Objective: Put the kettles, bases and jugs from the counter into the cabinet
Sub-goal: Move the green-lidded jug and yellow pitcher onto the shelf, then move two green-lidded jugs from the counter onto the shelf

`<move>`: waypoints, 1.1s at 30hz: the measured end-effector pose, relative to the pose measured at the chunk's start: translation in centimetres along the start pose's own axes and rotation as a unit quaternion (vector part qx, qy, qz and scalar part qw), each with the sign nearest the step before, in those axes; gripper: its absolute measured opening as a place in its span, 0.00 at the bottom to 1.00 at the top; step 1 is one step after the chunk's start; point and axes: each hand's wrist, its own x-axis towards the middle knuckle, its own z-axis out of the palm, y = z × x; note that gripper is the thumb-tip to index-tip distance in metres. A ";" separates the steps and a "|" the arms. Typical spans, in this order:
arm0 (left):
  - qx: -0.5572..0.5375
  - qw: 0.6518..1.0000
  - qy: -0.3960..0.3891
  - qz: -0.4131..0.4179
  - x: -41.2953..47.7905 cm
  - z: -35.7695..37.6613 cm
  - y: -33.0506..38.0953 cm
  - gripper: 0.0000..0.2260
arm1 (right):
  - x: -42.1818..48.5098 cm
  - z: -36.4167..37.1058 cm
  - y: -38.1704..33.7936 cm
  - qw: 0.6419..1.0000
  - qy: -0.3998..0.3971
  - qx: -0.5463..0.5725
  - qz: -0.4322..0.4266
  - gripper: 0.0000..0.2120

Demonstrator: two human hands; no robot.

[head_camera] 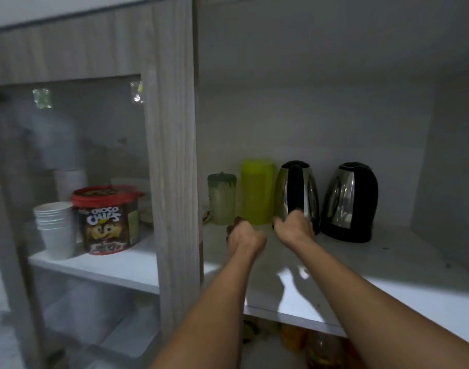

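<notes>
Two steel kettles with black handles stand on the white cabinet shelf (361, 283). The left kettle (298, 193) has its handle toward me, and my right hand (294, 226) grips it low at the handle and bottom edge. The right kettle (349, 201) sits on a black base, untouched. To the left stand a yellow-green jug (257, 190) and a smaller pale jug with a dark green lid (221, 199). My left hand (245, 237) is curled in front of the two jugs with its fingers closed; whether it holds anything is not clear.
A closed glass door with a pale wooden frame (172, 155) covers the cabinet's left half. Behind the glass are a stack of white paper cups (56, 227) and a red-lidded Choco Chips tub (108, 219). Bottles and orange items sit on the lower shelf (321, 344).
</notes>
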 end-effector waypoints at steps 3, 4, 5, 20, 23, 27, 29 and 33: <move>-0.026 0.998 0.040 0.031 -3.8 -2.9 0.9 0.13 | -3.8 -2.2 -1.0 0.999 0.001 0.024 -0.023 0.25; -0.027 0.998 0.052 0.038 -5.2 -3.9 1.1 0.13 | -5.1 -2.8 -1.2 0.999 0.000 0.029 -0.034 0.25; -0.025 0.996 0.070 0.046 -6.6 -4.8 1.0 0.13 | -6.6 -3.2 -1.4 0.998 -0.003 0.034 -0.047 0.24; 0.051 0.949 0.292 -0.110 -32.5 -26.2 -14.2 0.13 | -37.6 0.8 -7.4 0.954 -0.223 0.067 -0.190 0.23; 0.063 0.926 0.338 -0.156 -38.5 -32.9 -18.2 0.14 | -46.2 2.7 -10.6 0.928 -0.270 0.078 -0.244 0.22; 0.077 0.900 0.385 -0.188 -46.6 -41.2 -23.2 0.14 | -57.3 5.5 -14.7 0.896 -0.314 0.087 -0.303 0.22; 0.088 0.886 0.402 -0.214 -51.6 -45.8 -26.7 0.12 | -64.2 7.1 -16.5 0.875 -0.345 0.089 -0.329 0.21; 0.087 0.841 0.442 -0.300 -60.6 -54.5 -34.5 0.11 | -77.3 10.4 -18.4 0.821 -0.405 0.056 -0.399 0.22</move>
